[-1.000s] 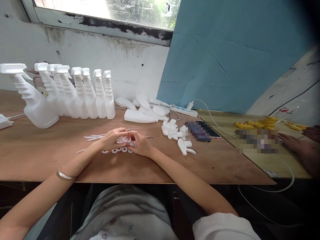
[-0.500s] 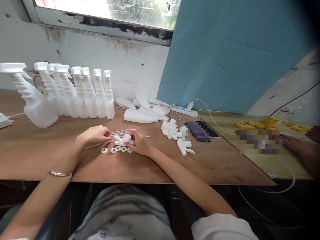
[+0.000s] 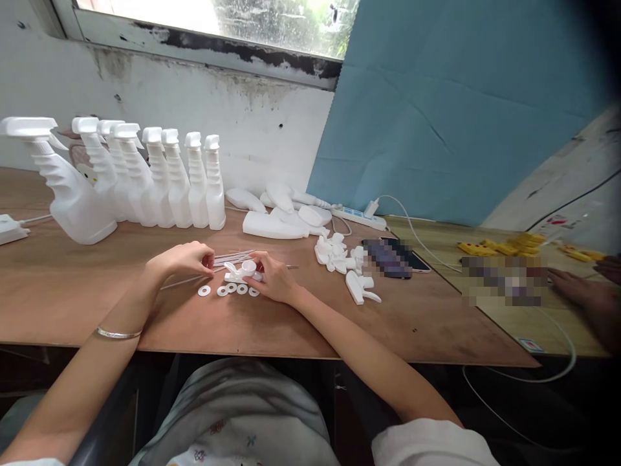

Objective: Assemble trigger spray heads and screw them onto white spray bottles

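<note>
My right hand (image 3: 275, 277) is closed around a white spray trigger head (image 3: 236, 277), its round collar (image 3: 248, 266) turned up toward me. Left of it, my left hand (image 3: 189, 260) has its thumb and fingers pinched together; whatever lies between the tips is too small to make out. Thin clear tubes (image 3: 235, 257) lie on the table just behind and between both hands, and another tube (image 3: 180, 282) reaches out below the left hand. In front of the fingers several flat white washers (image 3: 204, 291) lie in a loose row.
Several white spray bottles (image 3: 193, 188) with heads fitted stand in a row at the back left. Loose white bottles (image 3: 274, 225) lie behind my hands. A pile of trigger heads (image 3: 334, 252) and phones (image 3: 412, 255) lie to the right. Another person's hand (image 3: 572, 288) rests at the far right.
The view has shifted slightly. My left fingertips have drawn a little closer together near the tubes; my right hand still holds the trigger head in about the same place.
</note>
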The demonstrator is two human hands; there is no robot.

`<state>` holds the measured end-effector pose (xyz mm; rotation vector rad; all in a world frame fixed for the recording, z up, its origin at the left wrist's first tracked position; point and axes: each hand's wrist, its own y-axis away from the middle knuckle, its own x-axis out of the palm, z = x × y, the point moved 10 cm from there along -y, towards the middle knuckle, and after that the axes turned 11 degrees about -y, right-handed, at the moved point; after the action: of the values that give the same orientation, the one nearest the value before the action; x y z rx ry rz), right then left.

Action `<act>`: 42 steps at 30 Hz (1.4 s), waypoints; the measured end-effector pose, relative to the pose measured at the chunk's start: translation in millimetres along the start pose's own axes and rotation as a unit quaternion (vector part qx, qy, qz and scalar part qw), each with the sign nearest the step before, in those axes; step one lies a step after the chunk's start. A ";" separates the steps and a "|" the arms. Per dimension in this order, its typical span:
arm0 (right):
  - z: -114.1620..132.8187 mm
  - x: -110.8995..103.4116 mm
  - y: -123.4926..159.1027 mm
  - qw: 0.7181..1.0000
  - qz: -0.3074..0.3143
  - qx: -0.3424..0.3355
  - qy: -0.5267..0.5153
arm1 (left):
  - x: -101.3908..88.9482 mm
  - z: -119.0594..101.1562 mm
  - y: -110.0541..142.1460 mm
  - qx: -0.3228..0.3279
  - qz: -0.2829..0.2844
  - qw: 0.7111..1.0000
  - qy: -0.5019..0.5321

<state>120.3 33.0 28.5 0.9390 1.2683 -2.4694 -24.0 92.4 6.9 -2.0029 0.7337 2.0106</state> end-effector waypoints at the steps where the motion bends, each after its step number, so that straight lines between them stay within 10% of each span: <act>1: -0.1 -0.2 0.3 1.000 0.000 0.000 0.001 | 1.2 1.5 0.6 -0.008 0.006 1.000 0.000; 23: 0.6 0.2 -0.8 1.000 0.013 0.005 0.011 | -29.7 -6.9 5.8 0.041 -0.123 0.981 0.143; 36: 6.6 2.7 -2.1 0.999 0.038 -0.007 -0.022 | -83.8 30.6 44.6 0.026 -0.455 0.757 0.468; 42: 4.9 3.7 -2.2 0.999 0.045 0.005 -0.027 | -68.5 20.0 25.6 0.023 -0.382 0.789 0.480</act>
<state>114.3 30.8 29.8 0.9048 1.1719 -2.4166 -50.1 93.5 78.0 -2.6186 0.0096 0.4554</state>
